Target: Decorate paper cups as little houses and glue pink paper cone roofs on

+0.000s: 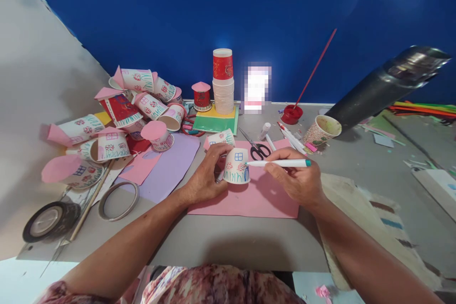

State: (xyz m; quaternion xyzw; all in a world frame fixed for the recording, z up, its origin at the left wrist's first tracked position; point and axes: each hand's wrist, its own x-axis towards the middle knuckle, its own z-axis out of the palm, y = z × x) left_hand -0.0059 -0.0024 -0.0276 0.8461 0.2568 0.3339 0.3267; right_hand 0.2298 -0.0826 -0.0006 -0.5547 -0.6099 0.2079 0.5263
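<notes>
At the centre of the frame, the left fingers (pixel 221 151) hold a cup (pixel 235 175) over a sheet (pixel 245 203) on the table (pixel 178 247); a marker (pixel 278 163) in the right fingers (pixel 287 153) points at its right side. Behind it lies a second cup (pixel 221 137). Scissors (pixel 259 147) lie to the right of that, with pens (pixel 292 139) farther right. At upper centre, a cup stack (pixel 223 90) stands on a pad (pixel 213 124). A cup heap (pixel 121 110) lies at left, beside papers (pixel 167 171). Lower left, a stick (pixel 90 205) runs between a wide roll (pixel 32 229) and a narrow roll (pixel 136 194). Right of centre, a rod (pixel 315 73) leans in a pot (pixel 292 116), left of a third cup (pixel 313 132); a cylinder (pixel 374 88) is behind that cup. A cloth (pixel 352 209) lies lower right.
</notes>
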